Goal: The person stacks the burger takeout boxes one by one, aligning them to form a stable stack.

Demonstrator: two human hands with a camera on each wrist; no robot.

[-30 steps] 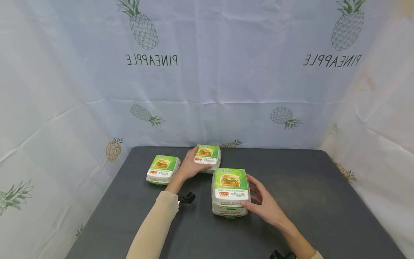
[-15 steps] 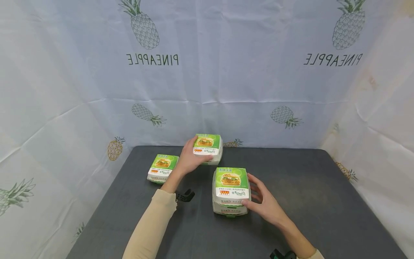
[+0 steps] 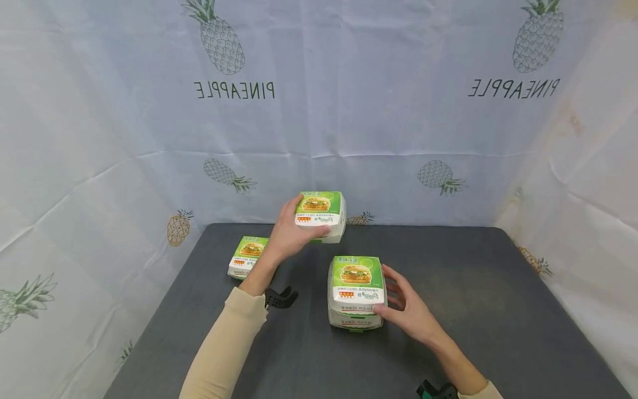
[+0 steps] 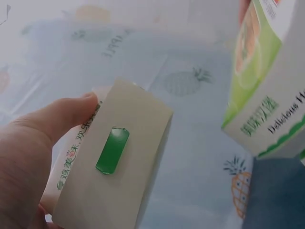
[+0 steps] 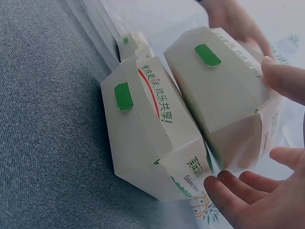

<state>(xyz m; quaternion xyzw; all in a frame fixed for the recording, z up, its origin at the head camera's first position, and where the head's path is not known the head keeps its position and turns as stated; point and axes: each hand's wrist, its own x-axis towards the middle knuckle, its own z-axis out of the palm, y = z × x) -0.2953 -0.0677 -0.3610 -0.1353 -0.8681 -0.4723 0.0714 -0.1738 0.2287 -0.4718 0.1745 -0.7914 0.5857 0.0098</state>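
Observation:
My left hand [image 3: 289,233] grips a green-and-white burger box [image 3: 321,213] in the air above the table's back edge, thumb on its near side. In the left wrist view, this box [image 4: 114,157] shows a green tab. Two burger boxes stand stacked in the middle of the table: an upper box [image 3: 356,282] and a lower box [image 3: 355,321]. At the stack's right side is my right hand [image 3: 411,313], fingers spread, the thumb at the upper box's near corner. The right wrist view shows the upper box [image 5: 219,81] and lower box [image 5: 147,129] with their tabs.
Another burger box [image 3: 244,256] lies at the table's back left, partly hidden by the left forearm. The dark table [image 3: 463,288] ends at a pale curtain [image 3: 319,122] printed with pineapples. Black bands [image 3: 281,297] are worn at both wrists.
My left hand has lifted its burger box off the table and raised it, from behind the stack to above the back edge. The right hand and the stack have hardly moved.

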